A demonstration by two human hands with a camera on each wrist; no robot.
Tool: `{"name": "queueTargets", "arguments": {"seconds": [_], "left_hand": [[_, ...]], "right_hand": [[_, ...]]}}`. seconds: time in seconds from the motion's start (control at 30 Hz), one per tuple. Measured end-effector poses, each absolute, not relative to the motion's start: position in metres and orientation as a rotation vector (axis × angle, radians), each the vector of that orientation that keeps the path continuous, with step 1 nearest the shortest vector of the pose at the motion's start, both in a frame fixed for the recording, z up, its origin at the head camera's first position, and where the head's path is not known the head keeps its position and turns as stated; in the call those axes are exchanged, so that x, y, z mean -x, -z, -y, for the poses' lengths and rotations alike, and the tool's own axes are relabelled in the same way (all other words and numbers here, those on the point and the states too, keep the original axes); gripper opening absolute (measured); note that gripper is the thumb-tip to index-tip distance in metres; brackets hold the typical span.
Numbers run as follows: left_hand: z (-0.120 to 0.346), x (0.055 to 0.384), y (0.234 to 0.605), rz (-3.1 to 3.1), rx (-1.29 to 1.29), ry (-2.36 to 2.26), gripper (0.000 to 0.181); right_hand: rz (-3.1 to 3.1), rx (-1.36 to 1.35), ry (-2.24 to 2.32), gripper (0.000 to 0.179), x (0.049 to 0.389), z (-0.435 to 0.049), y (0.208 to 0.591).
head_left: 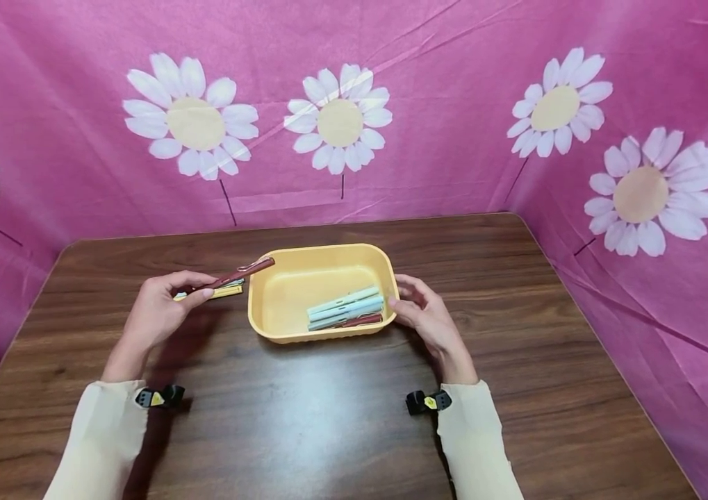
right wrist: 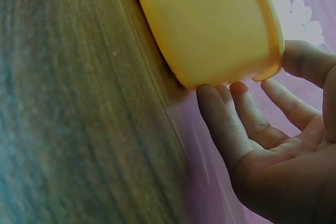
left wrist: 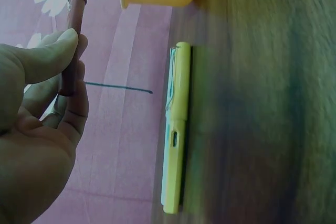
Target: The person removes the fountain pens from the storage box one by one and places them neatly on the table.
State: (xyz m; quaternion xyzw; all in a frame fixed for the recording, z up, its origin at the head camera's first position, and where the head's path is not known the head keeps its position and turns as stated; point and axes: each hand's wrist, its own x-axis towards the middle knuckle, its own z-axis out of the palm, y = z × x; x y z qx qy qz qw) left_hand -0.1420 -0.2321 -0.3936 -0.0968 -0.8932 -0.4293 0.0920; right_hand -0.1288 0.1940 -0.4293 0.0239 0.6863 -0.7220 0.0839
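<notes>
My left hand (head_left: 162,309) pinches a dark red capped pen (head_left: 237,272) between thumb and fingers; its clip end points up and right, over the left rim of a yellow bin (head_left: 278,338). Under that hand, a yellow pen (left wrist: 178,98) lies on the table, with a light blue-green pen (left wrist: 164,182) partly hidden alongside. My right hand (head_left: 429,316) holds the bin's right end, thumb at the rim and fingertips against the outer wall. Inside the bin, pale green and light blue pens (head_left: 347,305) and a dark red pen (head_left: 363,320) lie together at the right.
The brown wood-grain table (head_left: 303,430) extends around the bin. A pink cloth (head_left: 429,139) with white daisies hangs behind the table and along its sides. Black straps (head_left: 169,396) are on both wrists, next to cream sleeves (head_left: 100,430).
</notes>
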Motion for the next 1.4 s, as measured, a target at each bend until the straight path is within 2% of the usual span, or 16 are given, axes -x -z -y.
{"name": "queueTargets", "arguments": {"seconds": [0.6, 1.4], "left_hand": [[0.271, 0.123, 0.411, 2.663, 0.267, 1.215, 0.013], [0.286, 0.13, 0.428, 2.842, 0.391, 0.943, 0.01]], "right_hand": [[-2.029, -0.086, 2.158, 0.052, 0.129, -0.192, 0.434], [-2.044, -0.046, 2.159, 0.052, 0.13, -0.195, 0.432]]}}
